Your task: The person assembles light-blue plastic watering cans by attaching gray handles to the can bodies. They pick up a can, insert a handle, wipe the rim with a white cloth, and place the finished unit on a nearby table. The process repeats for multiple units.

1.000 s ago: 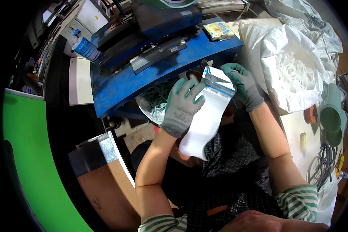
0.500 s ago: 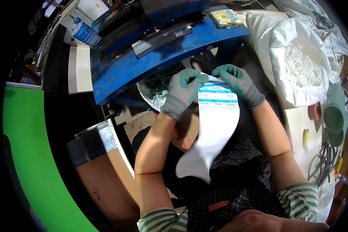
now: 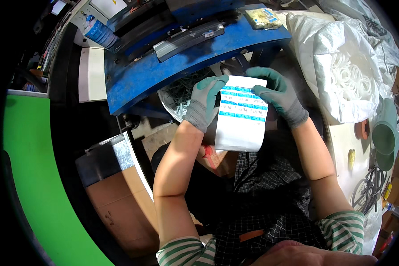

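A white strip of sticker labels (image 3: pixel 240 133), with rows of blue-and-white labels across its upper half, hangs in front of me between my two gloved hands. My left hand (image 3: pixel 205 99), in a grey glove with green fingers, pinches its upper left edge. On the other side, my right hand (image 3: pixel 280 95) has its thumb over the front of the strip near the upper right edge. Its other fingers curve behind and above the strip, so their contact is partly hidden. Below the left hand, a cardboard box (image 3: pixel 226 164) with red marking sits partly hidden near my lap.
A blue metal bench (image 3: pixel 133 84) stands ahead, bearing a grey metal bar (image 3: pixel 188 42) and a yellowish packet (image 3: pixel 264 18). Beneath it is a tub (image 3: pixel 167 103) of thin pieces. At right are a white sack (image 3: pixel 314 66) of pale rings (image 3: pixel 350 80) and a green roll (image 3: pixel 384 133).
The strip has turned to face me more squarely, and its long curling lower end no longer shows. My right fingers have opened out from a pinch at the strip's top.
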Demonstrator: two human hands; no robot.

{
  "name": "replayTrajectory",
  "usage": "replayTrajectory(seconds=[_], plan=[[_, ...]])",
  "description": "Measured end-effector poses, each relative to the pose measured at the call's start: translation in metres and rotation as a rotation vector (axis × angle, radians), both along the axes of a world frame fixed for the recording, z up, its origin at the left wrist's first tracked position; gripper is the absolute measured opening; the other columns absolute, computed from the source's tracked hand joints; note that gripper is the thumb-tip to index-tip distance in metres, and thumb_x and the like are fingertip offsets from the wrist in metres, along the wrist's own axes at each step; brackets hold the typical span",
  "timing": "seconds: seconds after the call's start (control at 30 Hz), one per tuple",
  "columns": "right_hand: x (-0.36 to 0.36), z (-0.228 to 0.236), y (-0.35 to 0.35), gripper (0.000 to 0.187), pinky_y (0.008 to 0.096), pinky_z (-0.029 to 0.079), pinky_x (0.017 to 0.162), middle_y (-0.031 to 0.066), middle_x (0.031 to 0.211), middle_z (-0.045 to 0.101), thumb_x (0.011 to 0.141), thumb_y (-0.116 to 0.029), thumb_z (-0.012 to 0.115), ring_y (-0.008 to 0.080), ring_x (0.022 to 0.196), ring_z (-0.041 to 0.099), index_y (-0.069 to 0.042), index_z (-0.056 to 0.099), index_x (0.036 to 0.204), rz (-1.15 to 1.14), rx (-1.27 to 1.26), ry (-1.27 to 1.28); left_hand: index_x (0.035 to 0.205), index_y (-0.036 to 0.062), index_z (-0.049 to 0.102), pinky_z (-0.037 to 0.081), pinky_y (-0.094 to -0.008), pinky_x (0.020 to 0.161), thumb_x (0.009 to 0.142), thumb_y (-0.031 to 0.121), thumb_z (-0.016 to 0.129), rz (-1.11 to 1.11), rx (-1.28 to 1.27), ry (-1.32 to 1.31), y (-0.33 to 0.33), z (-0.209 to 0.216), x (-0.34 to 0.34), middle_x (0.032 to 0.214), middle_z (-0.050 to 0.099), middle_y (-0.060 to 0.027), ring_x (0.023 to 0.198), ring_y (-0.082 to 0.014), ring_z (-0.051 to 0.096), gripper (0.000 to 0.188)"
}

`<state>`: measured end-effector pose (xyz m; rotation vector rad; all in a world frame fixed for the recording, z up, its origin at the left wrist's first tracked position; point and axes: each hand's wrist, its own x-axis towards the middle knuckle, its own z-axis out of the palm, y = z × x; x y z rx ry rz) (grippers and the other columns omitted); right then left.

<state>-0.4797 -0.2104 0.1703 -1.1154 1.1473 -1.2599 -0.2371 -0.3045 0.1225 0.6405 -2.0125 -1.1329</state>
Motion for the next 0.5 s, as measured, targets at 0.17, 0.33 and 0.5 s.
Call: replayTrajectory(seconds=[0.17, 0.33, 0.5], plan=[[0.004, 0.001, 0.004, 0.045, 0.0309, 0.058, 0.098, 0.0089, 0.123, 0.072, 0.086, -0.011, 0.083, 0.0142, 0.108, 0.069, -0.001, 0.069, 0.128, 0.029, -0.104, 0.300, 0.117, 0.0030, 0.072, 0.058, -0.0311, 0.088, 0.096, 0.015, 0.073, 0.014, 0.197, 0.176, 0.001, -0.022, -0.002, 0.109, 0.070, -0.0084, 0.100, -0.0182, 0.068, 0.024], [0.002, -0.007, 0.005, 0.036, 0.0285, 0.059, 0.091, 0.0090, 0.111, 0.075, 0.090, -0.012, 0.081, 0.0115, 0.097, 0.070, 0.000, 0.071, 0.123, -0.073, 0.006, 0.257, 0.129, -0.0018, 0.064, 0.058, -0.0365, 0.090, 0.090, 0.010, 0.078, -0.180, 0.275, 0.068, 0.000, 0.006, 0.000, 0.115, 0.072, -0.0153, 0.100, -0.0250, 0.072, 0.044], [-0.011, -0.025, -0.001, 0.029, 0.0250, 0.057, 0.088, 0.0070, 0.109, 0.074, 0.100, -0.012, 0.069, 0.0092, 0.096, 0.068, 0.004, 0.069, 0.124, -0.137, 0.071, 0.093, 0.129, -0.0024, 0.065, 0.057, -0.0292, 0.091, 0.092, 0.012, 0.079, -0.114, 0.713, -0.028, 0.005, 0.030, -0.010, 0.112, 0.074, -0.0083, 0.100, -0.0131, 0.070, 0.042]])
